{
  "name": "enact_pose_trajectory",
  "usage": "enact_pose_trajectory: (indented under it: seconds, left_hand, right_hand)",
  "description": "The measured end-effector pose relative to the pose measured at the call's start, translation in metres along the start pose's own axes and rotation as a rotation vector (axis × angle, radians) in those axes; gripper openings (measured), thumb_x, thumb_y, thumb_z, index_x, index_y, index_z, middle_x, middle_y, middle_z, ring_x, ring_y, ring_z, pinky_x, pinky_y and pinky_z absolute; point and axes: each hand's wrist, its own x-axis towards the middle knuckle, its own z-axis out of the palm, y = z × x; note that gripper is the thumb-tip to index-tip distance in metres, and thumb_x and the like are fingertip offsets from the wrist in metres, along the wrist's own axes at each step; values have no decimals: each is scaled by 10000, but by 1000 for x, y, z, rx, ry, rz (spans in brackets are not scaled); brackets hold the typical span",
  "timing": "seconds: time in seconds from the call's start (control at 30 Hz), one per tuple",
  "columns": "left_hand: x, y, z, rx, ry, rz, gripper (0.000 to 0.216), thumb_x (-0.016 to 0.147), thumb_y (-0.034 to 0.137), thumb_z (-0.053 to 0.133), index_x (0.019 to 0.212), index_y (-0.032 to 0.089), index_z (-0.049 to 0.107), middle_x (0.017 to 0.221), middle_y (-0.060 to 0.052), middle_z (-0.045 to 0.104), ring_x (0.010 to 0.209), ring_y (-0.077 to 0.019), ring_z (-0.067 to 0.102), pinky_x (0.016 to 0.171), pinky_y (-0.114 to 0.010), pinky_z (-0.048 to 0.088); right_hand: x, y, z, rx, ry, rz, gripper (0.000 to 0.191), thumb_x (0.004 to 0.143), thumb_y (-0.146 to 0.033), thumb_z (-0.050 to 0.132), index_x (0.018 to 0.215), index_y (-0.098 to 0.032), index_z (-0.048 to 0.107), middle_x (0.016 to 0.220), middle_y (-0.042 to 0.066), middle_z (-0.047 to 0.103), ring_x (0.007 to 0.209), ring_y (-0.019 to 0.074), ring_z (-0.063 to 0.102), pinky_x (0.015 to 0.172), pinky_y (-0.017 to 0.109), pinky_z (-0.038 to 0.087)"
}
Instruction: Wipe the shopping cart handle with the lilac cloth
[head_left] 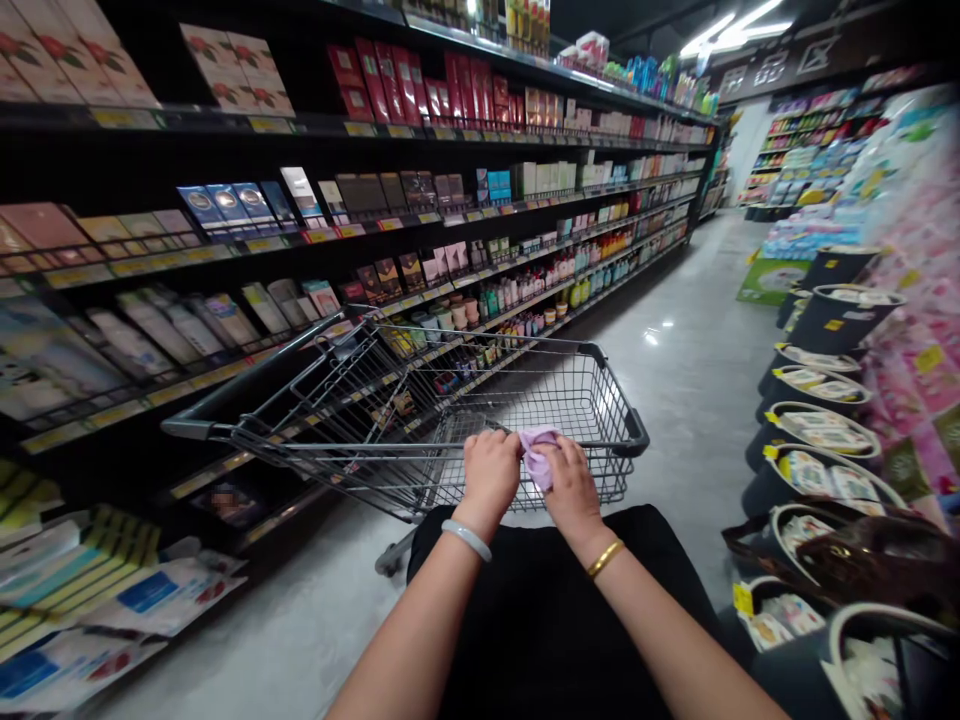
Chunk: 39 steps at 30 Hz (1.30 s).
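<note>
A wire shopping cart (pixel 480 447) with dark plastic corners and handle stands sideways in front of me. My left hand (pixel 491 478), a pale bangle at its wrist, is closed over the cart's near side rail. Close beside it, my right hand (pixel 574 485), with a gold bangle at the wrist, is closed on a crumpled lilac cloth (pixel 538 458) against the same rail. One edge of the cloth touches my left fingers. The wire basket shows through between and beyond my hands. Part of the rail is hidden under the fingers and cloth.
Long shelves (pixel 315 235) of boxed and bottled goods run along the left, close to the cart. Dark round bins (pixel 825 430) of packets line the right, with a brown bag (pixel 877 560) over some. Grey floor (pixel 652 360) stretches down the aisle.
</note>
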Motion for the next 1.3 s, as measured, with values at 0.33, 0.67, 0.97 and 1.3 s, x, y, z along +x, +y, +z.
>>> enact_pose_trajectory:
  seconds: [0.33,0.67,0.97,1.3]
  left_hand:
    - [1,0,2,-33,29,-3,275,986,381,428,895,237,644,875,-58,645,906,-231,523,818,-393,286]
    - [-1,0,2,-27,16,11,243,980,371,451,898,233,634,872,-56,641,920,-227,522,829,-393,284]
    - [0,0,2,-25,3,-17,239,973,383,469,879,231,628,880,-59,643,932,-227,526,838,-395,283]
    - [-2,2,4,-20,16,-4,274,985,384,431,893,238,645,884,-60,645,927,-231,515,836,-394,279]
  right_hand:
    - [37,23,-48,-13,-125,327,263,802,-251,566,1040,-234,677,1173,89,614,1015,243,588,830,341,485]
    - [116,-9,-62,-76,-784,357,363,831,-458,504,896,-181,729,893,104,727,791,215,656,646,278,424]
    - [124,-10,-57,-212,-766,125,379,923,-420,432,956,-180,724,943,137,715,831,234,666,711,329,465]
    - [104,31,-56,-304,-753,360,558,967,-461,283,971,-127,730,1023,182,706,1002,269,646,800,352,449]
